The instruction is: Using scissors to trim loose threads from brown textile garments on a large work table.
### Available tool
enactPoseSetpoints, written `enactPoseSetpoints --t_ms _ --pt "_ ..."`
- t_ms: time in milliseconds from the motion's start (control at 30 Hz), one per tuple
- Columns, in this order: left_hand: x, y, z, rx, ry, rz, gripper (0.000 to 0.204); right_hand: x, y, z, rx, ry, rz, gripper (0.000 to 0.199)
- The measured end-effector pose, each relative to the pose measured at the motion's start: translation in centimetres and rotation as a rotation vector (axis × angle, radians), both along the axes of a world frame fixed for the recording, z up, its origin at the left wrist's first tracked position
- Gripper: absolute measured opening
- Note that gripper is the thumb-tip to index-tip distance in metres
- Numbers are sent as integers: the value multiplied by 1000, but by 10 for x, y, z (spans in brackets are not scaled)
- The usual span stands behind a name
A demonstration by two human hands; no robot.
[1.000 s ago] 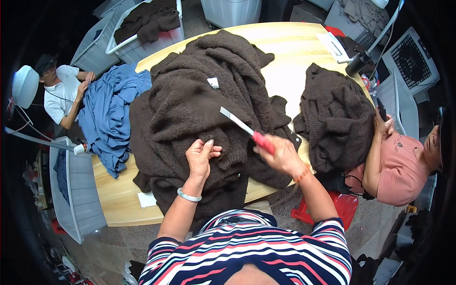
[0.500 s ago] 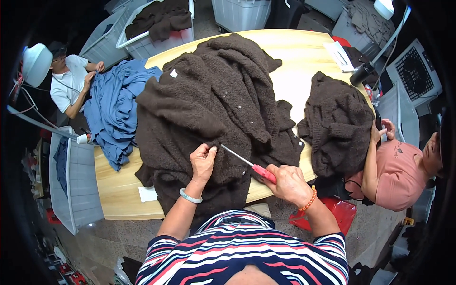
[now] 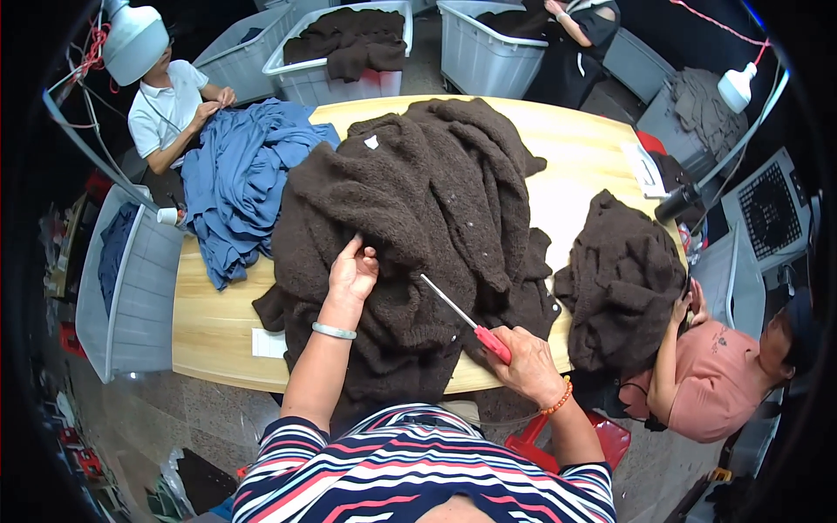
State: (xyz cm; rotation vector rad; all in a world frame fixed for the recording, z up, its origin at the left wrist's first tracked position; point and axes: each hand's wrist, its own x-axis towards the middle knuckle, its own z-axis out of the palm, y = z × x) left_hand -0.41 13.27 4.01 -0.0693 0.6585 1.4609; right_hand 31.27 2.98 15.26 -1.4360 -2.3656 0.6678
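Trimming on the dark brown fuzzy garment (image 3: 436,218), heaped across the middle of the round wooden tabletop (image 3: 218,322) and hanging over its near edge. Best done with fabric pinned flat and taut by the left hand (image 3: 353,275), blade tip kept shallow, nipping loose threads only, clear of the knit. Left grip: fingers loosely curled, pressing down on a fold, not clamped around it. Right hand (image 3: 527,366): grip fully closed round the red handle of the thin-bladed scissors (image 3: 462,318), tip resting on the garment; blades look closed, hard to tell
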Motion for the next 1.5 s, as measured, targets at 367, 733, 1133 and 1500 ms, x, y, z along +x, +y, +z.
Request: enactPoseSetpoints --t_ms 367,733,1133,1500 --pt "32 -41 7 405 810 154 6 -28 10 16 -25 -108 11 20" --pt "28 -35 36 255 906 166 6 -35 23 9 51 -19 150 21" --pt "13 -34 -11 381 733 230 23 -32 10 7 -266 -125 52 40" --pt "76 -10 34 259 1640 295 38 -13 -2 -23 30 79 -58 23"
